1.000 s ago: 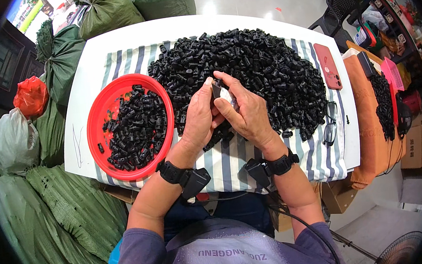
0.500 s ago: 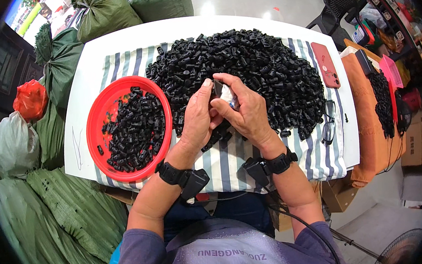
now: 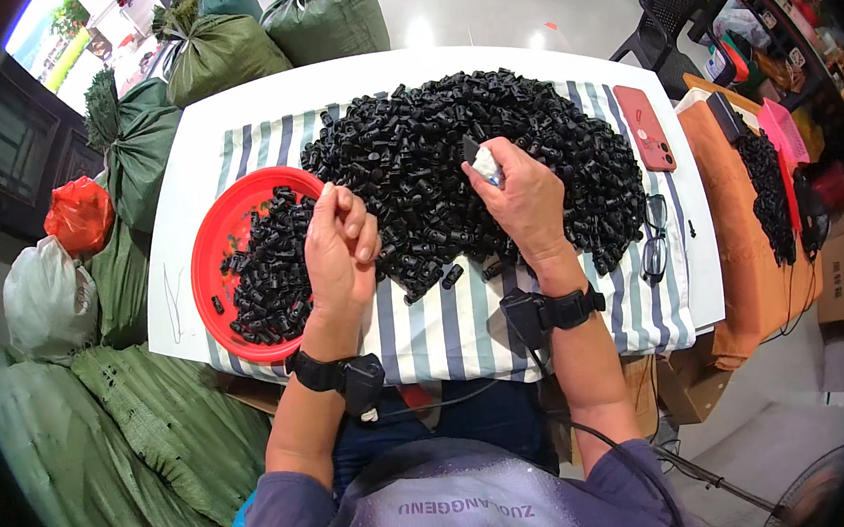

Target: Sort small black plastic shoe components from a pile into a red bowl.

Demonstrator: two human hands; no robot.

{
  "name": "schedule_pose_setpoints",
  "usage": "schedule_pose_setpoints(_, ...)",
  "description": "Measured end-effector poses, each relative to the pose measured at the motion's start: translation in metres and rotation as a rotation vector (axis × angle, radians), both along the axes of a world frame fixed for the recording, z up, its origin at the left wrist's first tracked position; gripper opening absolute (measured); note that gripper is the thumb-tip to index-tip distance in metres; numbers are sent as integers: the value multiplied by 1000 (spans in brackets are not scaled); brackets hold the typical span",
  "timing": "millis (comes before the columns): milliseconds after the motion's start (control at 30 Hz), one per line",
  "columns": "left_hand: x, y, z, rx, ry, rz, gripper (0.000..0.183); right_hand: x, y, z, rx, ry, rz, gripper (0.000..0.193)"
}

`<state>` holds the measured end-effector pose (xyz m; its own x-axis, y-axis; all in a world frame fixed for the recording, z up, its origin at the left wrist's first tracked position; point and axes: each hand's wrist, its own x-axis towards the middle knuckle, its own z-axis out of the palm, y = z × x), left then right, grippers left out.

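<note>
My right hand [image 3: 524, 194] is closed around a small blade [image 3: 470, 148] with a white wrapped grip [image 3: 486, 166]; its dark flat end sticks out between thumb and fingers. Beneath and around that hand spreads a large heap of small black plastic parts [image 3: 412, 154]. My left hand [image 3: 342, 240] hovers at the right side of a round red basin [image 3: 202, 253], fingers curled in toward the thumb. Whatever those fingers may hold is hidden. More of the black parts [image 3: 278, 286] lie inside the basin.
A striped cloth [image 3: 429, 338] covers much of the white table [image 3: 171, 326]. Glasses [image 3: 654, 238] and a red phone [image 3: 645, 128] lie to the right. Green sacks [image 3: 163, 402] crowd the left side. A cable [image 3: 444, 400] runs between my wrist straps.
My hands were together over the heap and have parted. The left moved left to the basin's edge; the right shifted right, keeping the blade.
</note>
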<state>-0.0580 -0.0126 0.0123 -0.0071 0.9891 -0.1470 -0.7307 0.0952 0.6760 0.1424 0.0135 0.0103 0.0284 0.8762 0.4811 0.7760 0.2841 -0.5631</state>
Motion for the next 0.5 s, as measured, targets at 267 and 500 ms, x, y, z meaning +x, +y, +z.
schedule_pose_setpoints(267,6,3,-3,-33,-29,-78,26,-30,4,-8,-6,-72,263,30)
schedule_pose_setpoints(500,14,-1,-8,-29,118,-190,26,-28,4,-10,-57,-72,219,25)
